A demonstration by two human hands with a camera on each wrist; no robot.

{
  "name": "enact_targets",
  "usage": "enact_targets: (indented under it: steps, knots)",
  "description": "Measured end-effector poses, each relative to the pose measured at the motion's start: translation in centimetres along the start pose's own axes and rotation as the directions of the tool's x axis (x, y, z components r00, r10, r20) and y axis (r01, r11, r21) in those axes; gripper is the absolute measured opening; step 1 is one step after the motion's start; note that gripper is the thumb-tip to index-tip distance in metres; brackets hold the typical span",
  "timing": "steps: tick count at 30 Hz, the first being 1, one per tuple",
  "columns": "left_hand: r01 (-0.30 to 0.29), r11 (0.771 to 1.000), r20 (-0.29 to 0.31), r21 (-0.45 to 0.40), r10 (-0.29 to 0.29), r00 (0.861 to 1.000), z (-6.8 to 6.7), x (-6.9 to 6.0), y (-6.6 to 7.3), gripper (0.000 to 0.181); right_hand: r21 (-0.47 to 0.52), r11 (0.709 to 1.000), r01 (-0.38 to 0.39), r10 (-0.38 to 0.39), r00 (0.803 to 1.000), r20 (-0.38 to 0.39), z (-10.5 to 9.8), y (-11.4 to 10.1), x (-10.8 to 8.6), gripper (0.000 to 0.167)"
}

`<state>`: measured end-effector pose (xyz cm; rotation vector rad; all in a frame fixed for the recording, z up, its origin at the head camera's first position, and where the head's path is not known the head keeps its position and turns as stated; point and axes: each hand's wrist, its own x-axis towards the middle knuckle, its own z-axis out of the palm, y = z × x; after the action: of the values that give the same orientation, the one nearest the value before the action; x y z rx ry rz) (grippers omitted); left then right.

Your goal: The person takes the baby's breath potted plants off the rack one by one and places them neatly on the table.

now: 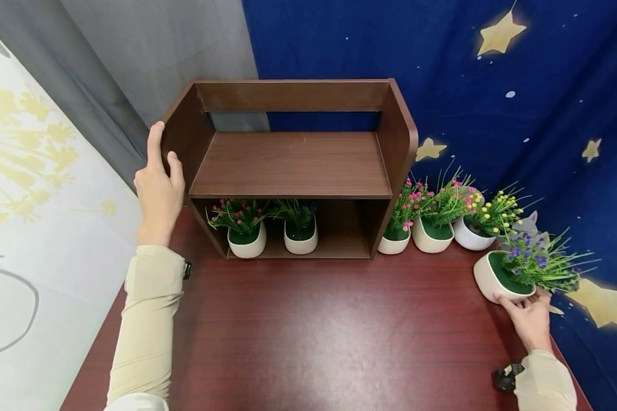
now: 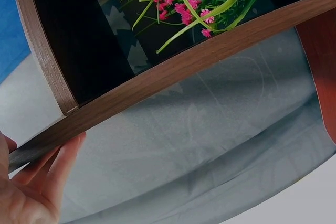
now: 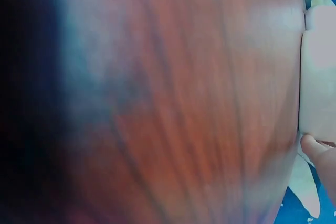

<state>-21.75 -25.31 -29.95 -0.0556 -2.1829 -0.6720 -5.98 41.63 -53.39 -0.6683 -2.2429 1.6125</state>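
A brown two-tier wooden shelf (image 1: 291,165) stands at the back of the table. My left hand (image 1: 159,191) holds the edge of its left side panel; in the left wrist view, the fingers (image 2: 65,158) lie along the panel's outer face and the thumb is partly cut off. At the far right, my right hand (image 1: 532,319) grips the white pot of a purple-flowered artificial plant (image 1: 509,274), thumb in front and the other fingers mostly hidden behind. The right wrist view catches only the thumb (image 3: 317,153) against the white pot (image 3: 319,82).
In the shelf's lower tier sit a pink-flowered potted plant (image 1: 247,242) and a dark purple-flowered one (image 1: 301,240). Right of the shelf stand two pink-flowered pots, one nearer (image 1: 393,245) and one beside it (image 1: 432,240), then a yellow-flowered pot (image 1: 473,237). Curtains hang behind.
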Motion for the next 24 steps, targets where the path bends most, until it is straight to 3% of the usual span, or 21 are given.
enact_targets:
  steps: [9, 15, 18, 24]
  knots:
    - [-0.005, 1.000, 0.000, 0.004, 0.005, 1.000, 0.0, 0.0, 0.0, 0.047, -0.222, 0.975, 0.004, 0.003, 1.000, 0.027, -0.3, -0.5, -1.3, 0.089]
    - [-0.012, 1.000, -0.010, 0.009, 0.012, 1.000, -0.1, -0.1, -0.1, 0.046, -0.329, 0.943, -0.051, 0.072, 0.996, 0.049, -0.5, -1.9, -3.9, 0.101]
    - [-0.022, 1.000, -0.016, 0.011, 0.022, 1.000, -0.1, -0.1, -0.1, 0.046, -0.363, 0.928, -0.088, 0.122, 0.990, 0.073, -0.3, -2.6, -5.5, 0.104]
    - [-0.008, 1.000, -0.016, 0.015, 0.008, 1.000, 0.1, -0.1, -0.2, 0.046, -0.325, 0.936, -0.131, 0.173, 0.979, 0.104, 1.2, -3.9, -8.4, 0.102]
